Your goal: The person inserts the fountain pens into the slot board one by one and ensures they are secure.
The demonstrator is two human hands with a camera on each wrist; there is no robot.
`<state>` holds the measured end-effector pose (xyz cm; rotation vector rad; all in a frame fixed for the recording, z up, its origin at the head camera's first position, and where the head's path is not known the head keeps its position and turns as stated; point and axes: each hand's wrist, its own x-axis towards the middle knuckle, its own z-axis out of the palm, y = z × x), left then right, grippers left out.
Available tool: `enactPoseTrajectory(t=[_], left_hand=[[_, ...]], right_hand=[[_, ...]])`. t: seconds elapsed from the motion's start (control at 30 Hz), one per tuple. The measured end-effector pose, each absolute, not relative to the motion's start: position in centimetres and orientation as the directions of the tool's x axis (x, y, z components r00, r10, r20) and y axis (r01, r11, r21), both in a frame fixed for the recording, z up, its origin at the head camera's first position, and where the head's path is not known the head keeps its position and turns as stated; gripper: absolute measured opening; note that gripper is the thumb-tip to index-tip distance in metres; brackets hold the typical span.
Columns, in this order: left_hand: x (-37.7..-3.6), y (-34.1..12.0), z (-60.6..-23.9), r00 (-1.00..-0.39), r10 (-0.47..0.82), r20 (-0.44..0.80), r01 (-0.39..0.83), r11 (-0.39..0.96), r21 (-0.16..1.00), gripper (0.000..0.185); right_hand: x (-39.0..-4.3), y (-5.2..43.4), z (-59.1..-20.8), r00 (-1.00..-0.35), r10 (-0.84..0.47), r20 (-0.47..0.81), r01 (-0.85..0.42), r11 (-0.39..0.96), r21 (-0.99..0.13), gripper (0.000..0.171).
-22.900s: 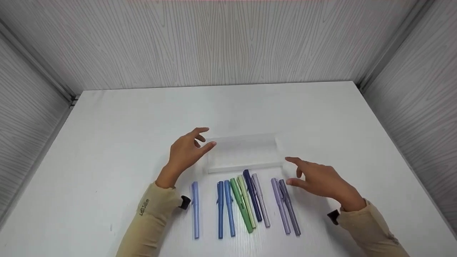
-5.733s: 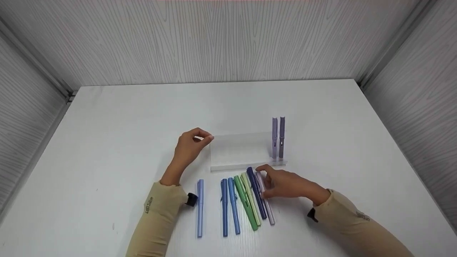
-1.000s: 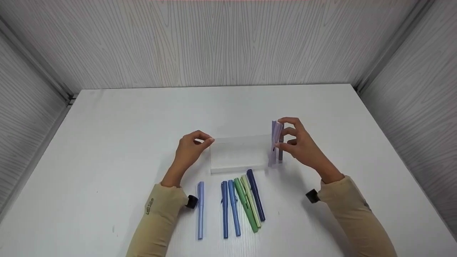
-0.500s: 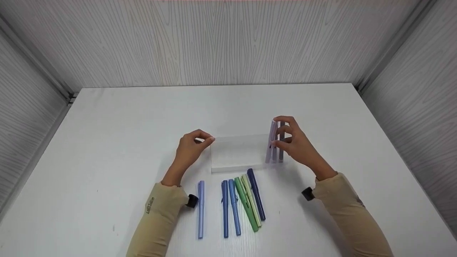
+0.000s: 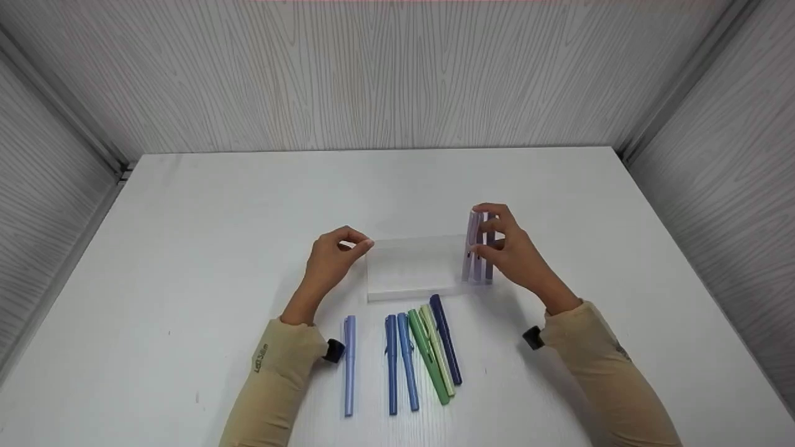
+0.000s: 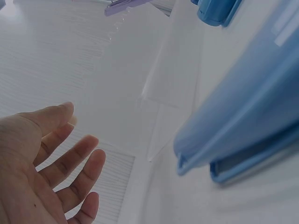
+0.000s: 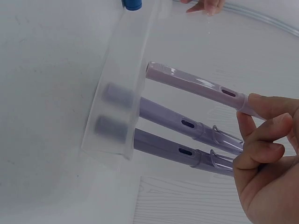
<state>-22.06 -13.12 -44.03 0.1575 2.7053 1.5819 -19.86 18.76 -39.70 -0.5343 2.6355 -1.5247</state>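
A clear plastic pen holder (image 5: 413, 267) stands on the white table (image 5: 186, 236). Two purple pens (image 5: 489, 248) stand upright in its right end, their tips in the holes (image 7: 177, 122). My right hand (image 5: 506, 248) pinches a pale lilac pen (image 5: 469, 245) near its cap and holds it upright just left of those two. Its lower end (image 7: 154, 71) is at the holder's (image 7: 126, 84) top edge. My left hand (image 5: 335, 251) holds the holder's left end between thumb and forefinger. The left wrist view shows my palm (image 6: 42, 158).
Several pens lie side by side on the table in front of the holder: a light blue one (image 5: 349, 363) at the left, two blue ones (image 5: 399, 363), a green (image 5: 427, 357), a pale green (image 5: 438, 351) and a navy one (image 5: 445, 338). Wood-grain walls (image 5: 397, 74) close in three sides.
Within the last second my right hand brought the lilac pen upright and down beside the two standing purple pens. Earlier those two lay on the table. My left hand has stayed put.
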Motion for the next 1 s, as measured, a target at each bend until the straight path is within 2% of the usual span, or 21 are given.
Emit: enactPoseTrajectory(t=[0.63, 1.0], left_hand=[[-22.1, -13.1, -44.1, -0.996, 0.076, 0.042, 0.074, 0.497, 0.865, 0.023], [-22.1, -13.1, -43.8, -0.997, 0.073, 0.029, 0.062, 0.505, 0.861, 0.023]], right_hand=[[-19.9, 18.6, -40.8, -0.94, -0.305, 0.154, -0.308, 0.565, -0.765, 0.061], [-19.8, 18.3, -40.9, -0.923, -0.338, 0.185, -0.363, 0.6, -0.713, 0.06]])
